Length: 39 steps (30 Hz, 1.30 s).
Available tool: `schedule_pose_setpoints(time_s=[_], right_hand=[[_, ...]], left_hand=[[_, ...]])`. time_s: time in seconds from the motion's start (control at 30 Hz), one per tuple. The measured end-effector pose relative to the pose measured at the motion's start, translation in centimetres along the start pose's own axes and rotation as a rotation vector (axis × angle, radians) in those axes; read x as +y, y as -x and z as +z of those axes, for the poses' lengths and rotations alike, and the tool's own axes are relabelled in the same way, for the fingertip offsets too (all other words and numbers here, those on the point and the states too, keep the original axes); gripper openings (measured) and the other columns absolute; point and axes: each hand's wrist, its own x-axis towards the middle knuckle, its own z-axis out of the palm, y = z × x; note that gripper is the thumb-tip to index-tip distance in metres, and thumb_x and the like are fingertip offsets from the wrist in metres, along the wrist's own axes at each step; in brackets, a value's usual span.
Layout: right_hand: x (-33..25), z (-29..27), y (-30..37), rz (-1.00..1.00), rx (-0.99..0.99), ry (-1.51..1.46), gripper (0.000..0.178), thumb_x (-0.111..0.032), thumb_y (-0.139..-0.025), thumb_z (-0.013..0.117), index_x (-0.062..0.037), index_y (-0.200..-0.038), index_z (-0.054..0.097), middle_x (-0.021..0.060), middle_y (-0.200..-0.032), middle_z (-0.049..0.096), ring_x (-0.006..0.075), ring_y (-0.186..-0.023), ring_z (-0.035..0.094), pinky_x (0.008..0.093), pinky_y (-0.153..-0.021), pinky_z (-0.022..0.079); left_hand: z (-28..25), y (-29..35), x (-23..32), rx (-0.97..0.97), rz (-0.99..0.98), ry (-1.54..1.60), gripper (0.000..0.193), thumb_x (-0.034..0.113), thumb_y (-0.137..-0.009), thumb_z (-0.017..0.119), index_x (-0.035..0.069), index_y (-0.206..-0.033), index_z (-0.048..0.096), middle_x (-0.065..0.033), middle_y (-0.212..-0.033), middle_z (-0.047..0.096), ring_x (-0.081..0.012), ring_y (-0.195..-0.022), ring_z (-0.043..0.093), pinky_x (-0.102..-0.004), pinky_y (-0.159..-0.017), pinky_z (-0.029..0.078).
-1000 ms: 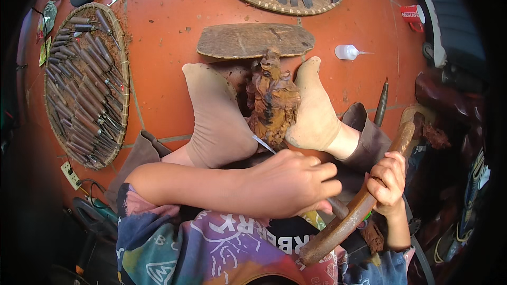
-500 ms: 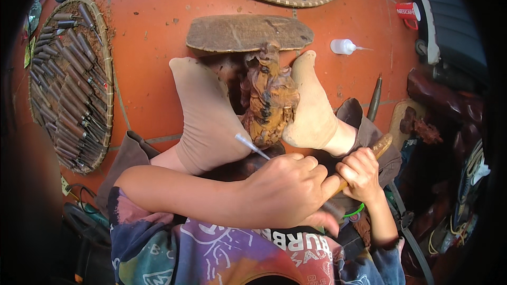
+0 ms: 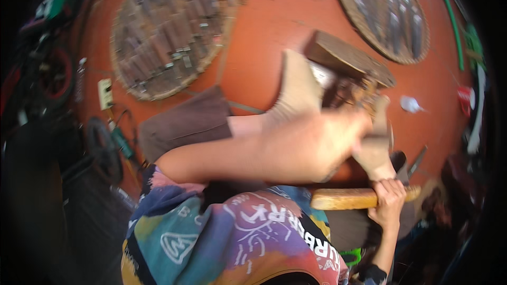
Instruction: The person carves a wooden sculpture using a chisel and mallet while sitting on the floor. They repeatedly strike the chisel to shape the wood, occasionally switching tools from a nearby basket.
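My right hand is wrapped round a yellow-brown wooden mallet, which lies level above my lap with its broad end to the left. Motion smears my left hand, which reaches rightward across my shins. A grey-brown streak shows at its fingertips, too blurred to name. Just beyond that hand, a carved brown wooden figure is between my feet, partly hidden by the hand. Its far end meets a thick wooden board on the floor.
At far left a woven tray holds many wooden-handled chisels. Another round tray at far right carries metal blades. A white squeeze bottle and red mug sit at right. A power strip and cord lie at left.
The view has swung left, so the scene shifts right. My left hand has left the mallet's side and moved out toward the carved figure. My right hand keeps the mallet, now turned level.
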Motion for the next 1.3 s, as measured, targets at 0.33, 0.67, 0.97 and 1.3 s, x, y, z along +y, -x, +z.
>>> schedule_pose_setpoints(time_s=[0.33,0.67,0.97,1.3], right_hand=[[-0.9,0.0,-0.5,0.014,0.035,0.042,0.021,-0.005,-0.054,0.063,-0.0037,-0.074,0.057,0.0141,-0.069,0.055,0.036,-0.071,0.055,0.0418,-0.066,0.04],[-1.9,-0.1,-0.9,0.044,0.038,0.042,0.02,-0.006,-0.056,0.063,-0.0035,-0.075,0.058,0.0162,-0.07,0.057,0.0385,-0.071,0.055,0.0422,-0.066,0.041],[-1.9,0.2,-1.1,0.062,0.011,-0.022,0.02,-0.008,-0.056,0.064,-0.0039,-0.076,0.06,0.0171,-0.073,0.06,0.0387,-0.076,0.059,0.0417,-0.069,0.043],[0.4,-0.4,-1.1,0.037,-0.092,0.083,0.035,-0.01,-0.049,0.068,-0.01,-0.082,0.059,0.0088,-0.079,0.065,0.0282,-0.08,0.064,0.038,-0.073,0.048]], left_hand=[[-23.2,16.9,-13.8,0.961,-1.037,-0.681,0.062,0.045,-0.084,0.068,-0.008,-0.115,0.06,-0.0165,-0.081,0.07,-0.0223,-0.068,0.071,-0.0339,-0.07,0.054],[-24.7,21.1,-15.6,1.283,-0.898,-0.219,0.049,0.038,-0.086,0.072,-0.004,-0.11,0.063,-0.0162,-0.082,0.071,-0.0169,-0.064,0.071,-0.0266,-0.057,0.056],[-27.2,32.7,-17.1,1.654,-0.854,-0.154,0.015,0.007,-0.088,0.066,-0.006,-0.094,0.066,-0.0124,-0.076,0.07,-0.0148,-0.06,0.065,-0.0231,-0.053,0.052],[-30.1,35.2,-23.8,0.831,-1.476,-0.89,0.061,0.052,-0.074,0.068,-0.002,-0.103,0.07,-0.0214,-0.102,0.07,-0.0337,-0.104,0.065,-0.0406,-0.091,0.046]])
